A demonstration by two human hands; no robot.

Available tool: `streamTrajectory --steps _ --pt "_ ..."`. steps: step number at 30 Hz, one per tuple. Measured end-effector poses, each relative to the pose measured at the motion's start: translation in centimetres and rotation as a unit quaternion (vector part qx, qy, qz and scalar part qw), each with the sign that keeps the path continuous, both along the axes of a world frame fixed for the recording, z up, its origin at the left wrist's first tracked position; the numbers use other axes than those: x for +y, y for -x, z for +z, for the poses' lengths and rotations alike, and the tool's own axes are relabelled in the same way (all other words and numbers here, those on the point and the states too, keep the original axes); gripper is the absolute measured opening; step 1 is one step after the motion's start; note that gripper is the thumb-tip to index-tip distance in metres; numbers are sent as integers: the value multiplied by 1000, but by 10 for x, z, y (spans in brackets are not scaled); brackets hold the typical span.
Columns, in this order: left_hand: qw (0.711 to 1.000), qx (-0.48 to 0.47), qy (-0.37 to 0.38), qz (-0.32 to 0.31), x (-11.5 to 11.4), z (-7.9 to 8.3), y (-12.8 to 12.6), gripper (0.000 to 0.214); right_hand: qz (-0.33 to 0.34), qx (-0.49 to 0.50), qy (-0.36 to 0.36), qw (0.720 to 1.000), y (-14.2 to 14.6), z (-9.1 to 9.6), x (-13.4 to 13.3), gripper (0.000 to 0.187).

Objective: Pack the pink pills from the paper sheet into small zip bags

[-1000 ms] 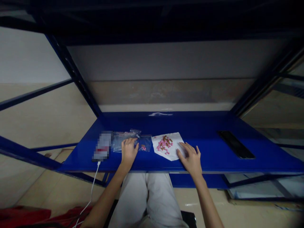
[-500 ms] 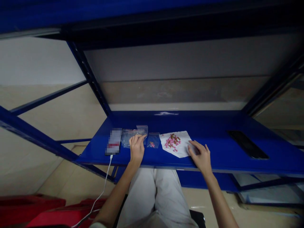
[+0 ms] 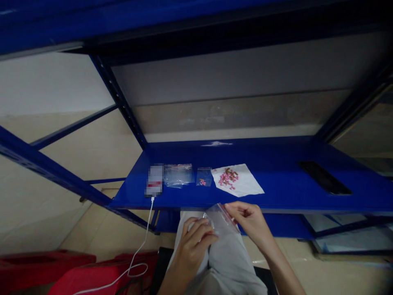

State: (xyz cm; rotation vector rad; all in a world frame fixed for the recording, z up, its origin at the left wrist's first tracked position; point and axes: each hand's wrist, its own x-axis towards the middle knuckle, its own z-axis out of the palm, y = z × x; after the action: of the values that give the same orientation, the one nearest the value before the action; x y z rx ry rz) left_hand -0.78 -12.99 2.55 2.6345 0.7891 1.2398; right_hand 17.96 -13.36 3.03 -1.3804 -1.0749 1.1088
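Note:
Over my lap, just off the shelf's front edge, a small clear zip bag (image 3: pixel 219 217) is stretched between my two hands. My left hand (image 3: pixel 195 241) pinches its lower left side. At the red-striped zip edge, my right hand (image 3: pixel 248 219) grips the bag between thumb and fingers. Behind them on the blue shelf lies a white sheet of paper (image 3: pixel 248 184) bearing a heap of pink and brown pills (image 3: pixel 229 177). Left of the paper rests another zip bag (image 3: pixel 205 174) with a few pills inside. Further left is a pile of clear zip bags (image 3: pixel 179 175).
A phone (image 3: pixel 154 180) with a white charging cable (image 3: pixel 147 229) lies at the shelf's left end. A black phone-like slab (image 3: pixel 325 177) is on the right. Blue shelf posts (image 3: pixel 123 102) stand at the side, and a red stool (image 3: pixel 82 280) is low on the left.
A zip bag has come off the pile on the left and is now over my lap. Both hands have moved back from the shelf and together onto that bag.

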Motion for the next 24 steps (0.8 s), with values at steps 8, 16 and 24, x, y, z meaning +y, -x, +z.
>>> streamTrajectory --steps 8,16,24 --pt "999 40 16 -15 -24 -3 22 26 24 -27 19 999 21 0 -29 31" --pt "999 19 24 34 -31 -2 30 27 131 108 61 983 28 1 -49 34" --pt "995 30 57 72 -37 -7 46 26 114 89 57 988 34 -13 -54 26"
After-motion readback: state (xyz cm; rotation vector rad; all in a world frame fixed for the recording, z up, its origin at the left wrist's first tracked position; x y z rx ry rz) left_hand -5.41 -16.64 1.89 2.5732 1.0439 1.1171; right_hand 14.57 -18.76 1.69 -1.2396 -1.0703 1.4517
